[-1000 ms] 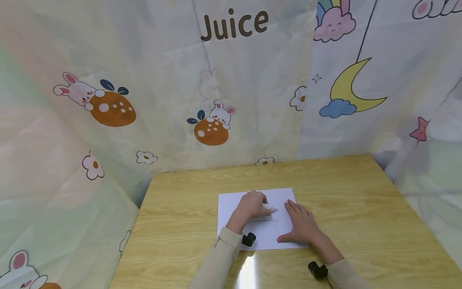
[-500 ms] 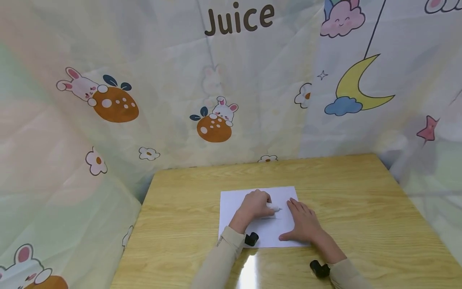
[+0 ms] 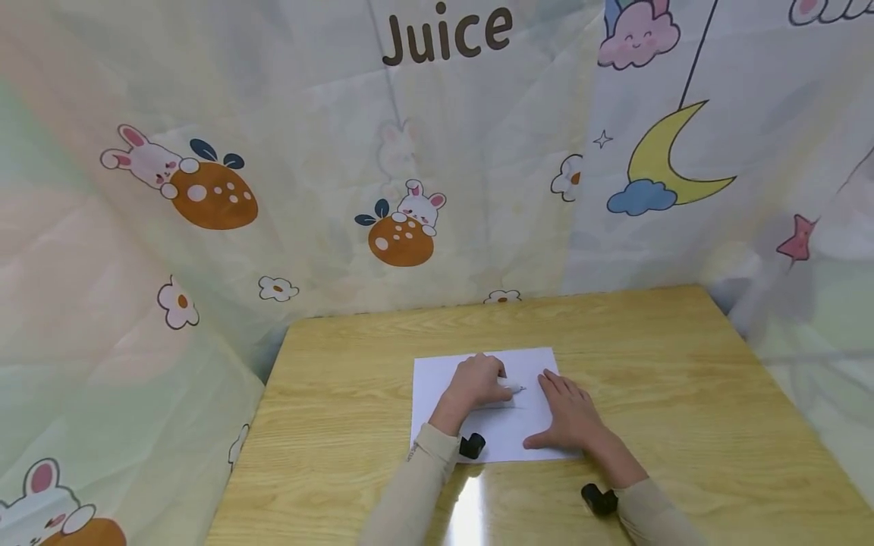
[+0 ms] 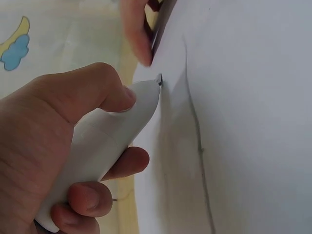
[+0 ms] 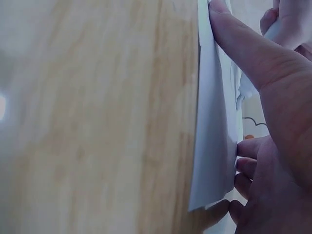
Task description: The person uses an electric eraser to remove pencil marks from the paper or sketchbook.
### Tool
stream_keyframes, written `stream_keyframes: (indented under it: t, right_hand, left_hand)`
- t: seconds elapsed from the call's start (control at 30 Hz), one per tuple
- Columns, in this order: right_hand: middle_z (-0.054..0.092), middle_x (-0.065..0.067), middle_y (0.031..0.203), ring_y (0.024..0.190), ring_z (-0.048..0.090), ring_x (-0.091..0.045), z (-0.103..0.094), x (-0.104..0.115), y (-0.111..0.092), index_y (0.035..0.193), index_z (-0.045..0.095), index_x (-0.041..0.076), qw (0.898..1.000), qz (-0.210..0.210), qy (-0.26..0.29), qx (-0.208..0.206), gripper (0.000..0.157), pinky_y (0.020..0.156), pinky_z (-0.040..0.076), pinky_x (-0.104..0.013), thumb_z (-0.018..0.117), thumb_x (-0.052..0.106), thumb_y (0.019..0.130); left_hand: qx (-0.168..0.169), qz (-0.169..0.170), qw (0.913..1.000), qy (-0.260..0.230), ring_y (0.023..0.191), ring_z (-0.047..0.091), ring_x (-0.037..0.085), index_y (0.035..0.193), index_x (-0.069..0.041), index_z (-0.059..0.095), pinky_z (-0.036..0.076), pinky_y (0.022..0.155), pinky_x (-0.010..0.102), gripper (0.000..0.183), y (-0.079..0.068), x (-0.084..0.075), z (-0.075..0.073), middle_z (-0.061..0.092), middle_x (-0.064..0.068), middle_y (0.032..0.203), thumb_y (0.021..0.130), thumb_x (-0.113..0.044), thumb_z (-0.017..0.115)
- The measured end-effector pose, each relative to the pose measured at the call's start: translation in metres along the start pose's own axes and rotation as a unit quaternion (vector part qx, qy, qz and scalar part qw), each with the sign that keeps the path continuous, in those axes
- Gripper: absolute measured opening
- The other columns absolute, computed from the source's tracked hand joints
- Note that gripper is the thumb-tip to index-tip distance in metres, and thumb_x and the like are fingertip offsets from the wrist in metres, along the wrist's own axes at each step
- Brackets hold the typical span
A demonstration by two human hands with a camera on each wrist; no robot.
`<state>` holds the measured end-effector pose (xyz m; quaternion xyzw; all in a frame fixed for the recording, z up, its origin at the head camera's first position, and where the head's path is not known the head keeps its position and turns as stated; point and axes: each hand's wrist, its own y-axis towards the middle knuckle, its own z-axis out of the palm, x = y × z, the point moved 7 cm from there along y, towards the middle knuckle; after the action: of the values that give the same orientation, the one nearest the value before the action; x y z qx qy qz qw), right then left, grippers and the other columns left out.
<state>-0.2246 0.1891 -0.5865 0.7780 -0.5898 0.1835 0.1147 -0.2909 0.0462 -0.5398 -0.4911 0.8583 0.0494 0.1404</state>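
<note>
My left hand (image 3: 476,383) grips a white pen-shaped cutter (image 4: 105,131) over a sheet of white paper (image 3: 437,375). The thumb lies along the upper side of the cutter, and the other fingers curl beneath. Its short metal tip is close over the sheet, pointing toward my right hand. Beside the tip, a long thin dark line (image 4: 200,146) runs along the paper. My right hand (image 3: 573,417) rests spread on the sheet's right side, thumb apart from the fingers. In the right wrist view the near edge of the paper (image 5: 212,141) appears slightly raised from the table.
The paper lies on a wood-grain table (image 3: 341,394). A printed cloth (image 3: 307,152) hangs behind the table and along its sides. Black wrist devices (image 3: 473,446) sit at both cuffs, and light glares off the tabletop near the front.
</note>
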Motion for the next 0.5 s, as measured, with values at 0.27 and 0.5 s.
stream_keyframes:
  t: [0.27, 0.5]
  right_hand:
    - [0.028, -0.023, 0.152, 0.136, 0.026, -0.046, 0.004, 0.003, -0.002, 0.147, 0.033, -0.003, 1.0, 0.001, 0.008, 0.011, 0.13, 0.102, 0.023, -0.065, 0.075, 0.077, 0.054]
    - [0.028, -0.026, 0.151, 0.134, 0.026, -0.048, -0.003, 0.004, -0.003, 0.146, 0.034, -0.004, 1.0, -0.016, 0.014, -0.009, 0.126, 0.102, 0.023, -0.065, 0.076, 0.074, 0.056]
  left_hand:
    - [0.007, -0.005, 0.9997, -0.023, 0.059, 0.051, 0.004, 0.086, -0.02, 0.074, 0.043, 0.054, 0.024, 0.019, -0.012, 0.016, 0.003, 0.063, -0.013, 0.074, 0.072, -0.034, 0.075]
    - [-0.019, -0.037, 0.9965, -0.072, 0.055, 0.048, 0.007, 0.09, -0.017, 0.076, 0.041, 0.052, 0.025, 0.022, -0.041, 0.047, -0.017, 0.061, -0.012, 0.071, 0.073, -0.03, 0.073]
